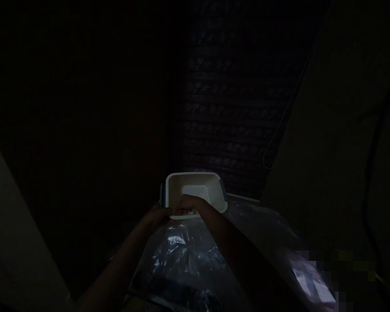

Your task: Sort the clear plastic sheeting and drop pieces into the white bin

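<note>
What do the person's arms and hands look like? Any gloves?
The left hand and right hand wear no gloves. The left forearm and right forearm narrow toward wrists with no sleeves showing there. It's too dark to see small details.

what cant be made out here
Head view:
whether the right hand at the white tub holds anything: shadow hides it
left hand, underside: lost in darkness
dark cord: cut off by the right edge
lower right patch: covered by pixel blocks

Tub (198, 179) before blind (221, 108), right hand (187, 202) inside, left hand (157, 215) at its left
</note>
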Demonstrator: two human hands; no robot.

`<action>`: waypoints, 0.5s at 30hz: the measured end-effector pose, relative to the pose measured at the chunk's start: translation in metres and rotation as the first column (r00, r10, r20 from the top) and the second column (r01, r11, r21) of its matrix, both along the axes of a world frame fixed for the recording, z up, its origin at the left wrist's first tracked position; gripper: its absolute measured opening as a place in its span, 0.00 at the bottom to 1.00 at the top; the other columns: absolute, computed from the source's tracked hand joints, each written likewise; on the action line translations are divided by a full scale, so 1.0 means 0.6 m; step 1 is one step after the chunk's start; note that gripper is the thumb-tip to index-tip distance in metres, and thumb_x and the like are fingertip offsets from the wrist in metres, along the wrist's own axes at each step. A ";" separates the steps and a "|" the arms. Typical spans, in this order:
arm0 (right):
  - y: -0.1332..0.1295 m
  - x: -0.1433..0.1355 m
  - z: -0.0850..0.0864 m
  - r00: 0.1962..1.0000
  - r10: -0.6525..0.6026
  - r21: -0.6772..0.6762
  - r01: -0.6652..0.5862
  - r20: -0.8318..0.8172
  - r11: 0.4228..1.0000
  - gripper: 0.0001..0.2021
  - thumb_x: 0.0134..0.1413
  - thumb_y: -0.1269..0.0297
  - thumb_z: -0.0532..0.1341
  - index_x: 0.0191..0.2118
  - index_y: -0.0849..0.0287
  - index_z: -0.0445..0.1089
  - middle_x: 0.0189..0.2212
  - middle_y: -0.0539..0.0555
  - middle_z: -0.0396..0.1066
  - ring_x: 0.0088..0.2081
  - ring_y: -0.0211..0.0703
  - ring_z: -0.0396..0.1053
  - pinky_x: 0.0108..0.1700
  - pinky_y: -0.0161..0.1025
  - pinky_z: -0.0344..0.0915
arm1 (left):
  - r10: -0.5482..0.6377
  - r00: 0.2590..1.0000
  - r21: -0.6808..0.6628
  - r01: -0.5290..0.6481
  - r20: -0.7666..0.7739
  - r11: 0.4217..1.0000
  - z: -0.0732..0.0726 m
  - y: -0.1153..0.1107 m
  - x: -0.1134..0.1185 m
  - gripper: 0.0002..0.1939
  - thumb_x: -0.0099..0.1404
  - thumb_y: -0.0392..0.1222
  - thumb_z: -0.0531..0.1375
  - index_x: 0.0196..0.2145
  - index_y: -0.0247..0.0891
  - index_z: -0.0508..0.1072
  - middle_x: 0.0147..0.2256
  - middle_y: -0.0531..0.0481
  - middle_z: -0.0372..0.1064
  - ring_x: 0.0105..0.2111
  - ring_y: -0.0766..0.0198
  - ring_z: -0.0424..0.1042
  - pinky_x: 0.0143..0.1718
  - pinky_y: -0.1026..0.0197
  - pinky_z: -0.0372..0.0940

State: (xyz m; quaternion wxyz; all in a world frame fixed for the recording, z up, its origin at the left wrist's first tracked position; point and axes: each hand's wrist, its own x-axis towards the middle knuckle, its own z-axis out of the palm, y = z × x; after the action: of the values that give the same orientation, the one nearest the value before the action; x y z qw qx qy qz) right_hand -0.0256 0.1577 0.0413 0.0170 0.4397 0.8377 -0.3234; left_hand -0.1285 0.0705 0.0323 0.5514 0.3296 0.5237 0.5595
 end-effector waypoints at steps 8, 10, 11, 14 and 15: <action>0.003 0.054 0.060 0.918 -0.043 0.293 0.170 -0.395 0.941 0.09 0.39 0.75 0.49 0.27 0.65 0.65 0.23 0.51 0.66 0.23 0.29 0.61 0.26 0.27 0.57 | 0.153 0.988 0.029 -0.153 0.006 0.988 0.014 0.019 0.008 0.07 0.40 0.31 0.53 0.23 0.30 0.61 0.14 0.54 0.59 0.12 0.72 0.60 0.13 0.69 0.58; -0.007 0.096 0.084 0.873 -0.051 0.414 0.281 -0.485 0.866 0.11 0.39 0.75 0.49 0.29 0.65 0.65 0.25 0.52 0.66 0.27 0.31 0.62 0.29 0.28 0.57 | 0.172 0.985 0.022 -0.172 0.023 0.985 0.019 0.026 0.010 0.06 0.41 0.32 0.54 0.22 0.30 0.62 0.14 0.53 0.59 0.13 0.71 0.60 0.13 0.69 0.58; -0.016 0.120 0.093 0.855 -0.070 0.443 0.335 -0.514 0.832 0.11 0.39 0.75 0.49 0.30 0.65 0.65 0.26 0.52 0.66 0.27 0.31 0.62 0.29 0.29 0.57 | 0.207 0.978 0.018 -0.207 0.022 0.978 0.022 0.029 0.012 0.06 0.41 0.33 0.54 0.22 0.30 0.62 0.15 0.53 0.59 0.13 0.71 0.60 0.13 0.69 0.58; -0.056 0.190 0.100 0.844 -0.123 0.480 0.410 -0.521 0.776 0.12 0.41 0.73 0.48 0.32 0.65 0.65 0.27 0.53 0.66 0.28 0.33 0.62 0.30 0.30 0.57 | 0.268 0.961 0.086 -0.263 -0.060 0.961 0.030 0.033 0.018 0.04 0.42 0.33 0.54 0.20 0.30 0.63 0.14 0.53 0.59 0.15 0.70 0.61 0.16 0.69 0.60; -0.074 0.210 0.097 0.855 -0.124 0.503 0.407 -0.504 0.763 0.12 0.41 0.72 0.48 0.32 0.65 0.65 0.27 0.53 0.66 0.28 0.33 0.62 0.31 0.31 0.57 | 0.282 0.956 0.101 -0.273 -0.081 0.957 0.032 0.033 0.020 0.04 0.43 0.34 0.54 0.20 0.30 0.63 0.14 0.53 0.59 0.15 0.70 0.62 0.16 0.68 0.60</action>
State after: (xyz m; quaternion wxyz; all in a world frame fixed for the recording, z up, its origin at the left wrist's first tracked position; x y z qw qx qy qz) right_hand 0.1005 0.1136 0.0993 -0.3585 0.4548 0.8040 -0.1351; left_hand -0.1163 0.0901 0.0518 0.4268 0.3030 0.5651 0.6377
